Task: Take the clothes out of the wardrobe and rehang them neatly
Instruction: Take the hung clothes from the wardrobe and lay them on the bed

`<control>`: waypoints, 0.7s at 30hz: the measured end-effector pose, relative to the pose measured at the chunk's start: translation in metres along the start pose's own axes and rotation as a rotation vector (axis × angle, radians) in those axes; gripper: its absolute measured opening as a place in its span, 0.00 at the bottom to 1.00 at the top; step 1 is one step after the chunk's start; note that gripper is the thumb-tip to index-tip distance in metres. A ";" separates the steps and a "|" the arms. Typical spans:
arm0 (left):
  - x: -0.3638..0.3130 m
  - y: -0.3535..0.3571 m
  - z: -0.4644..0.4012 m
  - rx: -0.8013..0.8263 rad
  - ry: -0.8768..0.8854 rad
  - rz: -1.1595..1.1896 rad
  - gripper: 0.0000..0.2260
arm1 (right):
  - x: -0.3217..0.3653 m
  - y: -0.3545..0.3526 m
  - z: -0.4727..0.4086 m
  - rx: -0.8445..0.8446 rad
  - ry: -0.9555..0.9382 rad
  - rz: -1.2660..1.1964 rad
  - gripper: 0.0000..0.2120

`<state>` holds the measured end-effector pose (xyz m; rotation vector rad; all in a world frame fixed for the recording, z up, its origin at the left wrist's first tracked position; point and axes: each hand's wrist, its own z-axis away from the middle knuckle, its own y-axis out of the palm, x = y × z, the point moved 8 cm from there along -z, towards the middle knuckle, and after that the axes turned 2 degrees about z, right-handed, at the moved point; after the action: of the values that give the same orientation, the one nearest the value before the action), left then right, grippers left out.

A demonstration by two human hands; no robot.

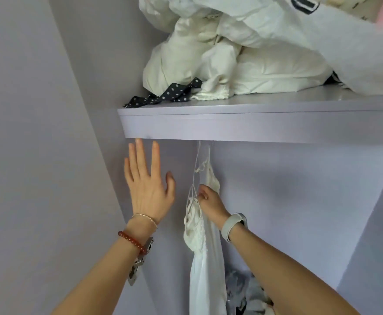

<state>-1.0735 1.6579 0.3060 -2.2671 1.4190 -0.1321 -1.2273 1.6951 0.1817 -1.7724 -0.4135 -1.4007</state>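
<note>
Left hand (146, 185) raised flat; right hand (210, 201) gripping white garment (205, 258)

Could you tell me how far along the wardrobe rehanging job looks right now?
Done: nothing visibly rehung yet. In hand: the right hand grips the straps of a white slip dress hanging under the shelf; the left hand is open. Left: the crumpled white clothes piled on the shelf.

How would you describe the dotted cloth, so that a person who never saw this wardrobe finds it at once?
Look at the lilac shelf across the wardrobe, above the hanging white garment. At the shelf's left end, a narrow strip pokes out from under the cream bundles. It is the only dark piece there: black with small white dots.
</note>
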 end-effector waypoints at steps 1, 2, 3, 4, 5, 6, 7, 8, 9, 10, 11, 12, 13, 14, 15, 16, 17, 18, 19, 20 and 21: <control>0.002 0.001 -0.009 0.011 0.018 -0.023 0.33 | 0.005 0.005 -0.013 0.020 0.018 -0.069 0.11; 0.006 0.001 -0.017 0.026 0.039 -0.051 0.34 | 0.010 0.013 -0.024 0.040 0.036 -0.132 0.09; 0.007 0.003 -0.023 0.043 0.070 -0.068 0.34 | 0.011 0.015 -0.034 0.040 0.063 -0.183 0.14; 0.007 0.005 -0.027 0.058 0.101 -0.080 0.34 | 0.010 0.014 -0.041 0.030 0.103 -0.240 0.22; 0.009 0.007 -0.029 0.067 0.122 -0.098 0.34 | 0.011 0.017 -0.049 0.021 0.143 -0.305 0.26; 0.012 0.008 -0.031 0.064 0.135 -0.116 0.34 | 0.012 0.019 -0.055 0.004 0.173 -0.331 0.27; 0.014 0.008 -0.031 0.049 0.142 -0.129 0.34 | 0.012 0.017 -0.061 -0.040 0.190 -0.326 0.25; 0.015 0.009 -0.032 0.034 0.145 -0.139 0.34 | 0.013 0.012 -0.064 -0.111 0.194 -0.270 0.21; 0.016 0.010 -0.032 0.021 0.145 -0.149 0.34 | 0.015 0.002 -0.063 -0.217 0.181 -0.192 0.16; 0.016 0.011 -0.032 0.014 0.145 -0.156 0.33 | 0.017 -0.009 -0.060 -0.335 0.151 -0.129 0.12; 0.016 0.012 -0.032 0.015 0.145 -0.159 0.33 | 0.019 -0.019 -0.054 -0.428 0.107 -0.104 0.10; 0.016 0.012 -0.031 0.018 0.146 -0.156 0.32 | 0.020 -0.027 -0.047 -0.483 0.057 -0.100 0.09; 0.016 0.012 -0.031 0.018 0.147 -0.147 0.33 | 0.022 -0.034 -0.041 -0.516 0.011 -0.098 0.09; 0.015 0.011 -0.032 0.015 0.148 -0.135 0.33 | 0.023 -0.040 -0.033 -0.537 -0.027 -0.091 0.09; 0.014 0.010 -0.033 0.011 0.148 -0.123 0.34 | 0.024 -0.045 -0.025 -0.550 -0.068 -0.083 0.08; 0.013 0.009 -0.033 0.011 0.140 -0.112 0.35 | 0.024 -0.048 -0.016 -0.549 -0.111 -0.067 0.08; 0.013 0.008 -0.031 0.016 0.118 -0.102 0.36 | 0.022 -0.051 -0.005 -0.534 -0.148 -0.046 0.08; 0.012 0.008 -0.029 0.027 0.082 -0.084 0.36 | 0.017 -0.053 0.007 -0.515 -0.169 -0.026 0.08; 0.011 0.008 -0.024 0.037 0.041 -0.054 0.36 | 0.009 -0.057 0.021 -0.503 -0.178 -0.016 0.07; 0.010 0.009 -0.016 0.049 0.004 -0.015 0.35 | 0.000 -0.061 0.037 -0.499 -0.185 -0.009 0.07; 0.007 0.013 -0.005 0.071 -0.020 0.028 0.34 | -0.010 -0.067 0.055 -0.504 -0.195 0.004 0.07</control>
<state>-1.0824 1.6457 0.3042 -2.1848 1.4127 -0.1483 -1.2412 1.7808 0.1961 -2.3257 -0.1624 -1.4171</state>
